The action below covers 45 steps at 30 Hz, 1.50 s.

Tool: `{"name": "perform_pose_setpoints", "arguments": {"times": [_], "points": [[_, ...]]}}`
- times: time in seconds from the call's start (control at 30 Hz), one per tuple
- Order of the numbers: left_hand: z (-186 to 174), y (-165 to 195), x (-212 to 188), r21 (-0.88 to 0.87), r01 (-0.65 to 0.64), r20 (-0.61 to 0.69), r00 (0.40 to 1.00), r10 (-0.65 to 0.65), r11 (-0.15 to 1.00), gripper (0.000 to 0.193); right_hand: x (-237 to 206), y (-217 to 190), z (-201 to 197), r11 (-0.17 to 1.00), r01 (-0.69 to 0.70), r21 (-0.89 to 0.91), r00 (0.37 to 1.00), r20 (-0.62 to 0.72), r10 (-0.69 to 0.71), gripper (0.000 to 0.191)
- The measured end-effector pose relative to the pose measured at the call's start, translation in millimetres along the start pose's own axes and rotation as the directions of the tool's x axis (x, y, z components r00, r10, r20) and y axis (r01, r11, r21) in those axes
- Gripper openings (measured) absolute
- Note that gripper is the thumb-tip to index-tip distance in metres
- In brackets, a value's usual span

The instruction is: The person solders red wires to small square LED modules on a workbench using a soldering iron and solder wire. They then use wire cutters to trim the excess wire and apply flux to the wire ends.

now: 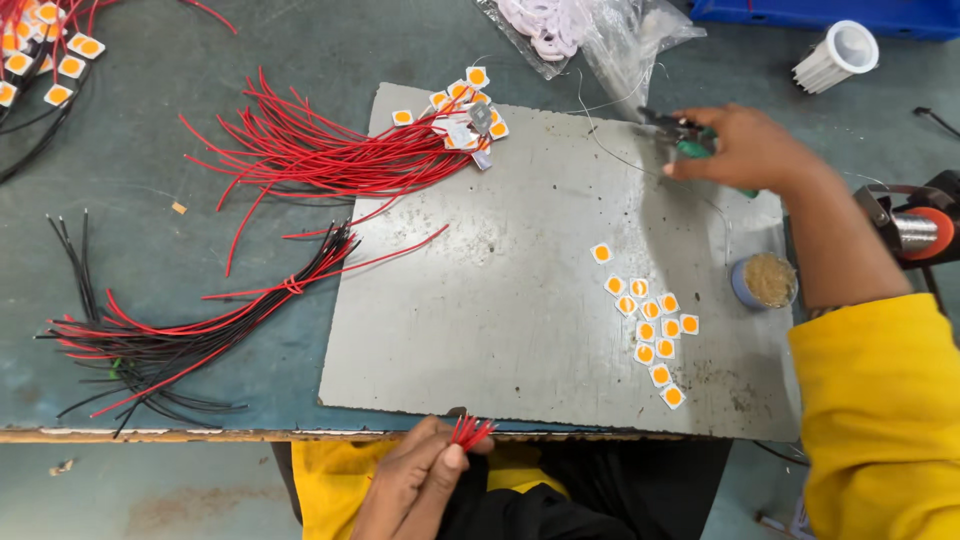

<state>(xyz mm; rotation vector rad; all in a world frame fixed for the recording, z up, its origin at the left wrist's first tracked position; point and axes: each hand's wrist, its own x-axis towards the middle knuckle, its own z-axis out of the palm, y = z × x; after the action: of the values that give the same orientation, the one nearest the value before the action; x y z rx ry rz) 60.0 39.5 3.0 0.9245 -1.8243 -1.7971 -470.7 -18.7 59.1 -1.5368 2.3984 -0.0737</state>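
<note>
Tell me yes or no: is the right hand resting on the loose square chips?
No, the right hand holds a green-handled tool well above the square chips.

Red wires (320,150), orange-centred white chips (655,335), grey metal plate (520,300), yellow sleeve (880,400).

At the bottom centre of my frame the left hand (415,480) pinches a small bundle of red wires (470,431) at the edge of the grey metal plate (500,300), while at upper right the right hand (745,150) grips green-handled pliers (685,135) above a scatter of small square LED chips (650,330).
</note>
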Motion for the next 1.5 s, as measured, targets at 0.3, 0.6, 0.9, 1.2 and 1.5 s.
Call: {"name": "perform_pose_setpoints", "arguments": {"times": [0.3, 0.6, 0.9, 1.2, 1.5], "points": [[35, 15, 15, -0.429, 0.183, 0.105, 0.983, -0.153, 0.884, 0.03, -115, -69, -31, 0.94, 0.333, 0.069, 0.934, -0.158, -0.319, 0.06], [86, 37, 34, -0.259, 0.055, 0.265, 0.964, 0.016, 0.964, 0.025, -297, -143, 98, 0.378, 0.287, 0.88, 0.95, -0.21, -0.233, 0.038], [117, 45, 30, -0.106, 0.011, 0.262, 0.965, 0.017, 0.994, 0.022, -305, -136, 142, -0.444, -0.122, 0.888, 0.992, 0.099, -0.075, 0.025], [122, 51, 36, 0.288, -0.421, 0.342, 0.884, 0.319, 0.86, 0.016, -310, -109, 156, 0.102, 0.254, 0.962, 0.962, -0.241, -0.129, 0.025], [156, 47, 40, 0.085, -0.18, 0.266, 0.952, 0.152, 0.98, 0.021, -322, -93, 187, -0.47, 0.137, 0.872, 0.99, -0.1, 0.103, 0.022]]}}
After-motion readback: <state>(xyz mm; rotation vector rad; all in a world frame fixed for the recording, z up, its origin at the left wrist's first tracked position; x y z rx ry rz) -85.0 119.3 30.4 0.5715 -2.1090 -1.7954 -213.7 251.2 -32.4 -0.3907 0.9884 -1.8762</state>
